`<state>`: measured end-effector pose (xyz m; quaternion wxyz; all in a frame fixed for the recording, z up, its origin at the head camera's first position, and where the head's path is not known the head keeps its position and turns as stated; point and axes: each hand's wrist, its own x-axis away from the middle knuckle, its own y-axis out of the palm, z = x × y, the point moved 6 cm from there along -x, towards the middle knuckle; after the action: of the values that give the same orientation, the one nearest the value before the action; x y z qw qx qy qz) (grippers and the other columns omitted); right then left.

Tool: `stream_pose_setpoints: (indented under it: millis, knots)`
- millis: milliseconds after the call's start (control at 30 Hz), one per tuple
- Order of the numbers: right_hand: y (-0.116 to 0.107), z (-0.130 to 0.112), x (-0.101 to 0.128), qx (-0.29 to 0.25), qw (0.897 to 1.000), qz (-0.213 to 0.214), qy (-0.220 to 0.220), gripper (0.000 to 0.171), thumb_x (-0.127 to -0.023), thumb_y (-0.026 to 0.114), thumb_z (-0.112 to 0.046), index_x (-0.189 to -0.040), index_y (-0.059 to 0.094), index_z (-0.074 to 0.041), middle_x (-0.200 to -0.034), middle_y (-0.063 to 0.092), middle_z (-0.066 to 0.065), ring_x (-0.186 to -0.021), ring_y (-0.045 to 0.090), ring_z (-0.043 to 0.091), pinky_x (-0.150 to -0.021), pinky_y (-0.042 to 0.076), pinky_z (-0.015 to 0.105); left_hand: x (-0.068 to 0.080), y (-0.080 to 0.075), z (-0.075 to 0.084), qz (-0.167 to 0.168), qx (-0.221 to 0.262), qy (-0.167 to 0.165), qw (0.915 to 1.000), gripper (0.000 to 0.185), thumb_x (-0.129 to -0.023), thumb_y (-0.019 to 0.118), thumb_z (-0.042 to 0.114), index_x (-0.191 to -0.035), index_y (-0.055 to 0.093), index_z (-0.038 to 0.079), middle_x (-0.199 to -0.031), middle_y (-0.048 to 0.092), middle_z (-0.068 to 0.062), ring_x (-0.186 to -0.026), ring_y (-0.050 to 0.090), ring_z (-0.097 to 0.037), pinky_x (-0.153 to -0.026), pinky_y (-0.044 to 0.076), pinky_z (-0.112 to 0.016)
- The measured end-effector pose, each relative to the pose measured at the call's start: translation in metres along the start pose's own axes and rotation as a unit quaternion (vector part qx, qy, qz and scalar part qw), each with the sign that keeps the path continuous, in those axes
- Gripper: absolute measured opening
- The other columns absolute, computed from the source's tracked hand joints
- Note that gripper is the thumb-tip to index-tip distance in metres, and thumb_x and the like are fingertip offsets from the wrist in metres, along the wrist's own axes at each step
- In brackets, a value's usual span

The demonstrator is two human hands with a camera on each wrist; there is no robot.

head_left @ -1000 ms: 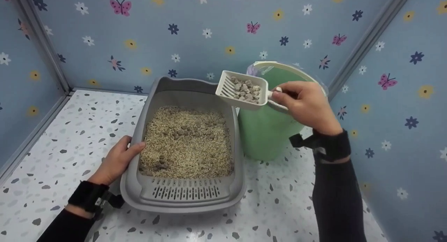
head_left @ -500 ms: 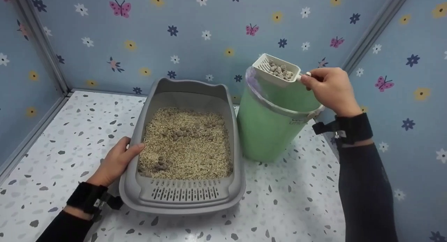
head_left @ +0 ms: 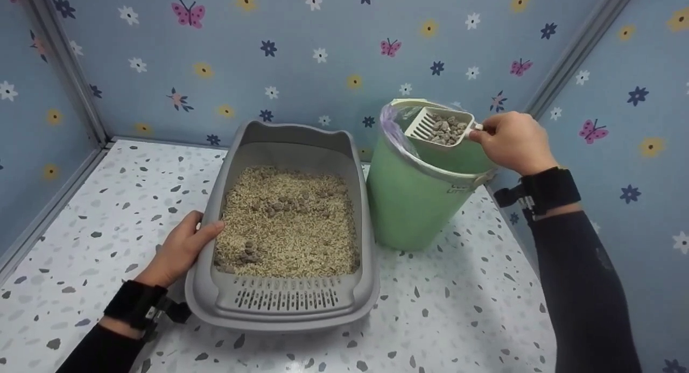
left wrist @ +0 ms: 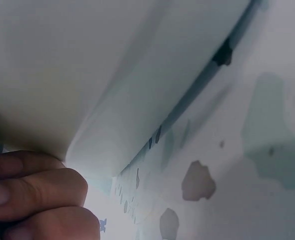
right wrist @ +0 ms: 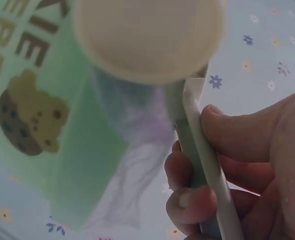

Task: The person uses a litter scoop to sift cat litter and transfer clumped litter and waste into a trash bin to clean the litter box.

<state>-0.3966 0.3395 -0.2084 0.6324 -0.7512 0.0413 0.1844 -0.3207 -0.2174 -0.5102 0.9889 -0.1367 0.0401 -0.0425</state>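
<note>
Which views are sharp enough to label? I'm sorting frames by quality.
Head view: evenly lit and sharp on the grey plastic litter tray and green plastic bin. Left wrist view: too close, the tray wall a pale blur. Right wrist view: the bin soft, the cream slotted scoop's handle fairly clear.

Enclosure: three blue wall panels (head_left: 301, 71) printed with flowers and pink butterflies (head_left: 187, 12). Grey metal corner posts (head_left: 59, 66) join the panels. Floor: white terrazzo-pattern surface (head_left: 457, 308) with grey and dark flecks. Lighting even, soft shadows.
</note>
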Motion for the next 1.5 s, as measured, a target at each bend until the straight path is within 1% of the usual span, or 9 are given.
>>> stream_pose_setpoints:
  millis: [233, 433, 567, 767, 933, 1133, 1200, 1300, 1500]
  knots:
    - [0.009, -0.005, -0.001, 0.058, 0.997, -0.022, -0.034, 0.035, -0.106, 0.079, -0.036, -0.09, 0.076, -0.006, -0.075, 0.063, 0.007, -0.069, 0.058, 0.031, -0.059, 0.042, 0.046, 0.0, -0.001, 0.001, 0.002, -0.005, 0.005, 1.0, 0.054, -0.114, 0.06, 0.048, -0.133, 0.049, -0.001, -0.107, 0.062, -0.021, -0.084, 0.071, -0.026, -0.072, 0.066, -0.038]
    - [0.01, -0.009, -0.002, 0.087, 0.995, -0.028, -0.046, 0.028, -0.104, 0.082, -0.031, -0.104, 0.084, -0.003, -0.091, 0.077, 0.016, -0.076, 0.069, 0.037, -0.065, 0.056, 0.06, 0.0, 0.0, 0.0, 0.001, -0.006, -0.003, 1.0, 0.057, -0.113, 0.06, 0.05, -0.135, 0.049, -0.001, -0.107, 0.062, -0.02, -0.084, 0.07, -0.026, -0.07, 0.067, -0.039]
    - [0.01, -0.009, 0.0, 0.118, 0.991, -0.029, -0.051, 0.025, -0.103, 0.083, -0.025, -0.111, 0.083, -0.001, -0.1, 0.078, 0.02, -0.083, 0.072, 0.043, -0.068, 0.06, 0.065, 0.0, 0.0, 0.0, -0.001, -0.008, -0.003, 1.0, 0.058, -0.113, 0.06, 0.051, -0.135, 0.049, -0.001, -0.108, 0.062, -0.021, -0.084, 0.071, -0.027, -0.07, 0.067, -0.04]
    - [0.006, -0.011, 0.002, 0.166, 0.983, -0.021, -0.071, 0.015, -0.098, 0.083, -0.012, -0.108, 0.082, 0.0, -0.097, 0.074, 0.018, -0.079, 0.069, 0.039, -0.064, 0.059, 0.062, -0.001, -0.001, 0.0, -0.001, -0.01, -0.004, 0.9999, 0.056, -0.113, 0.06, 0.051, -0.133, 0.049, -0.001, -0.105, 0.061, -0.019, -0.082, 0.07, -0.026, -0.068, 0.067, -0.04]
    - [0.003, -0.018, 0.005, 0.206, 0.971, 0.022, -0.121, 0.003, -0.095, 0.079, 0.0, -0.097, 0.078, 0.0, -0.088, 0.071, 0.017, -0.068, 0.062, 0.034, -0.056, 0.053, 0.054, -0.001, 0.0, -0.003, -0.001, -0.006, -0.008, 1.0, 0.055, -0.113, 0.06, 0.05, -0.132, 0.049, 0.0, -0.105, 0.061, -0.018, -0.083, 0.07, -0.027, -0.069, 0.067, -0.04]
    - [0.004, -0.029, 0.012, 0.262, 0.945, 0.063, -0.187, 0.014, -0.095, 0.078, 0.002, -0.087, 0.068, -0.001, -0.081, 0.065, 0.015, -0.067, 0.062, 0.035, -0.054, 0.051, 0.048, -0.001, 0.0, -0.004, -0.004, -0.003, -0.006, 1.0, 0.054, -0.114, 0.059, 0.049, -0.133, 0.048, 0.0, -0.104, 0.06, -0.017, -0.08, 0.071, -0.027, -0.066, 0.067, -0.042]
    - [0.004, -0.032, 0.013, 0.271, 0.941, 0.062, -0.191, 0.015, -0.096, 0.079, 0.001, -0.087, 0.067, 0.0, -0.081, 0.064, 0.015, -0.067, 0.063, 0.035, -0.055, 0.052, 0.049, -0.001, 0.001, -0.003, -0.005, -0.001, -0.003, 1.0, 0.054, -0.114, 0.059, 0.048, -0.133, 0.047, -0.001, -0.102, 0.059, -0.017, -0.078, 0.07, -0.026, -0.065, 0.067, -0.042]
    - [0.003, -0.031, 0.013, 0.267, 0.947, 0.045, -0.174, 0.015, -0.096, 0.079, -0.001, -0.09, 0.066, 0.001, -0.082, 0.063, 0.016, -0.068, 0.062, 0.035, -0.055, 0.054, 0.051, 0.0, 0.001, -0.002, -0.006, 0.0, -0.002, 1.0, 0.053, -0.115, 0.059, 0.048, -0.132, 0.047, 0.0, -0.1, 0.059, -0.016, -0.075, 0.071, -0.026, -0.064, 0.067, -0.042]
    - [-0.004, -0.022, 0.012, 0.206, 0.973, 0.012, -0.106, 0.011, -0.096, 0.074, -0.005, -0.09, 0.065, -0.002, -0.082, 0.06, 0.014, -0.065, 0.052, 0.032, -0.05, 0.047, 0.05, 0.0, 0.001, -0.002, -0.006, 0.003, -0.005, 1.0, 0.052, -0.114, 0.06, 0.048, -0.13, 0.047, 0.0, -0.102, 0.061, -0.019, -0.076, 0.072, -0.027, -0.065, 0.067, -0.043]
